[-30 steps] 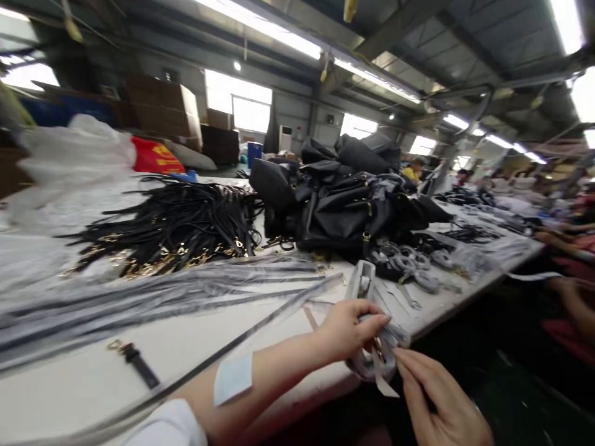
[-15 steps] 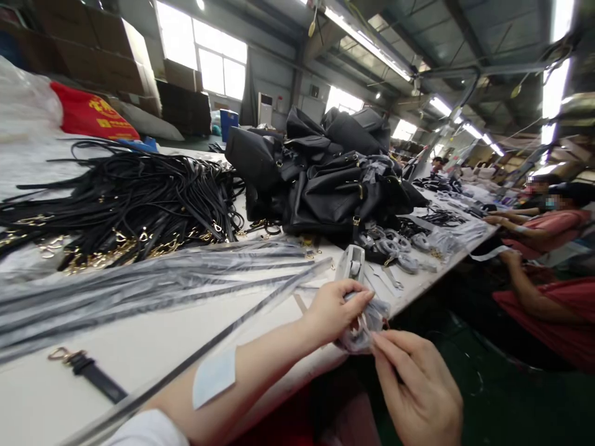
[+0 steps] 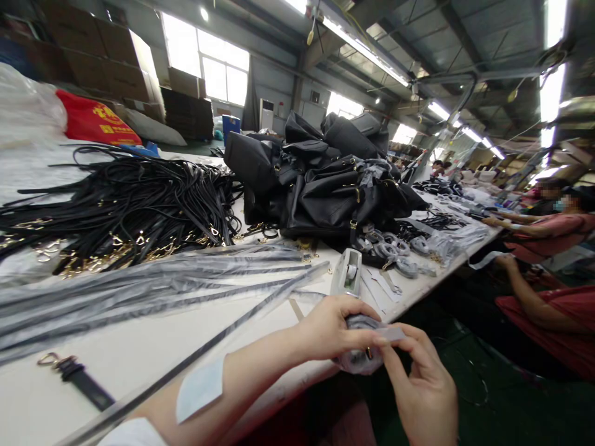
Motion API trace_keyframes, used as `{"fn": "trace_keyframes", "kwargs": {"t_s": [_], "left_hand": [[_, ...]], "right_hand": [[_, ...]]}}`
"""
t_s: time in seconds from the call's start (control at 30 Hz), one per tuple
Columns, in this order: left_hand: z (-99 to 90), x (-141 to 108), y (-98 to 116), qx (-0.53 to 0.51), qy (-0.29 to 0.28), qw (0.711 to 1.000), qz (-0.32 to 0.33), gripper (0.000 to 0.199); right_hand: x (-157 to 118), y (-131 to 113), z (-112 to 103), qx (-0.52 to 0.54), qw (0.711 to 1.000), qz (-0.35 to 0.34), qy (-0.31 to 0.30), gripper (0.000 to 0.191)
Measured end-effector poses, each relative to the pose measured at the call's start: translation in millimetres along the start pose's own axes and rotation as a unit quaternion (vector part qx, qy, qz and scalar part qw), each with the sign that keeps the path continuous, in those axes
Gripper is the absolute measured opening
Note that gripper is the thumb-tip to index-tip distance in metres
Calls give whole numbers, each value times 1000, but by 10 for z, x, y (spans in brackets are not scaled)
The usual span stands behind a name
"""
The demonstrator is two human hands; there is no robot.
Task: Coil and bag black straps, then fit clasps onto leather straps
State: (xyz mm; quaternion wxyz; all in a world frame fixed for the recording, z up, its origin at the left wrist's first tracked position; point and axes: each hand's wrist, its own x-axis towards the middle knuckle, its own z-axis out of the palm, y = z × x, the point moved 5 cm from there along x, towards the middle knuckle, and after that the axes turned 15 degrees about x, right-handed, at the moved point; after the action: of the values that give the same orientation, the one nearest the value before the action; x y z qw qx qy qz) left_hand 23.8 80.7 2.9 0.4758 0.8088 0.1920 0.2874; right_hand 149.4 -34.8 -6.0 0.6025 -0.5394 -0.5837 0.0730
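At the table's front edge, my left hand point(image 3: 332, 325) is closed around a coiled strap in clear plastic wrap point(image 3: 360, 364), thumb and fingers over its top. My right hand point(image 3: 423, 378) pinches a short pale strip of tape point(image 3: 393, 334) against the right side of the coil, its fingertips meeting my left thumb. Some gold metal shows through the plastic. Just beyond my left hand stands a grey tape dispenser point(image 3: 348, 272). A black strap end with a gold clasp point(image 3: 86, 381) lies left of my left forearm, which has a pale blue patch on it.
Plastic-sleeved straps point(image 3: 139, 279) stretch across the table's left. Behind them lies a heap of black straps with gold clasps point(image 3: 153, 198). Black bags point(image 3: 320, 186) are piled mid-table, with wrapped coils point(image 3: 385, 246) and scissors point(image 3: 393, 285) nearby. Co-workers point(image 3: 548, 316) sit along the right.
My right hand has turned and come up against the coil, with the pale strip now showing between its fingers. My left hand and the coil have shifted slightly down, and its thumb now presses on top.
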Motion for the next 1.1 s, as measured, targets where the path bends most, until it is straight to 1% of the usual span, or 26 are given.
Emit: {"fn": "trace_keyframes", "kwargs": {"t_s": [0.07, 0.1, 0.13, 0.2, 0.27, 0.3, 0.33, 0.4, 0.43, 0.47, 0.53, 0.63, 0.7, 0.73, 0.8, 0.87, 0.9, 0.93, 1.0, 1.1], "left_hand": [[-24, -1, 38, 38, 18, 999, 26, 37], [-24, -1, 36, 37, 22, 999, 20, 34], [-15, -2, 19, 18, 21, 1000, -2, 32], [25, -14, -38, -53, 7, 996, -68, 34], [76, -39, -68, -128, -11, 985, -119, 41], [99, -52, -63, -158, -19, 979, -129, 43], [115, -64, -50, -182, -23, 974, -132, 44], [139, -86, -16, -214, -30, 967, -132, 46], [147, -96, 0, -226, -34, 964, -134, 47], [152, -104, 14, -234, -38, 962, -137, 48], [138, -107, 41, -234, -39, 962, -134, 49], [84, -85, 61, -189, -8, 976, -105, 46], [102, -65, 31, -147, -1, 985, -92, 44], [142, -57, -6, -132, -9, 987, -95, 43], [268, -49, -114, -123, -39, 984, -124, 39], [393, -55, -223, -123, -60, 977, -162, 36], [440, -62, -260, -123, -64, 975, -176, 34], [469, -69, -281, -118, -64, 974, -184, 34], [475, -83, -274, -91, -50, 978, -181, 33], [385, -95, -184, -21, -2, 989, -148, 31]], "right_hand": [[0, 116, -16, 47, 996, 69, 16, 11], [2, 175, -27, 80, 991, 107, 31, 15], [3, 235, -41, 121, 980, 147, 52, 21], [-2, 349, -64, 208, 946, 224, 105, 31], [-26, 440, -34, 291, 902, 291, 133, 39], [-47, 472, 11, 328, 879, 321, 129, 43], [-78, 496, 78, 362, 855, 353, 112, 46], [-172, 517, 243, 415, 806, 418, 60, 50], [-220, 515, 316, 433, 785, 441, 40, 51], [-258, 511, 369, 445, 771, 455, 31, 52], [-289, 511, 402, 451, 762, 463, 42, 50], [-210, 534, 310, 442, 772, 451, 69, 39], [-99, 553, 188, 428, 795, 424, 71, 32], [-42, 560, 111, 412, 815, 401, 73, 30], [46, 560, -41, 347, 867, 351, 67, 28], [76, 544, -152, 251, 914, 315, 41, 31], [69, 535, -188, 208, 929, 306, 24, 34], [54, 524, -210, 176, 937, 302, 6, 36], [22, 485, -236, 147, 945, 291, -21, 39], [7, 376, -220, 154, 954, 250, -63, 40]]}}
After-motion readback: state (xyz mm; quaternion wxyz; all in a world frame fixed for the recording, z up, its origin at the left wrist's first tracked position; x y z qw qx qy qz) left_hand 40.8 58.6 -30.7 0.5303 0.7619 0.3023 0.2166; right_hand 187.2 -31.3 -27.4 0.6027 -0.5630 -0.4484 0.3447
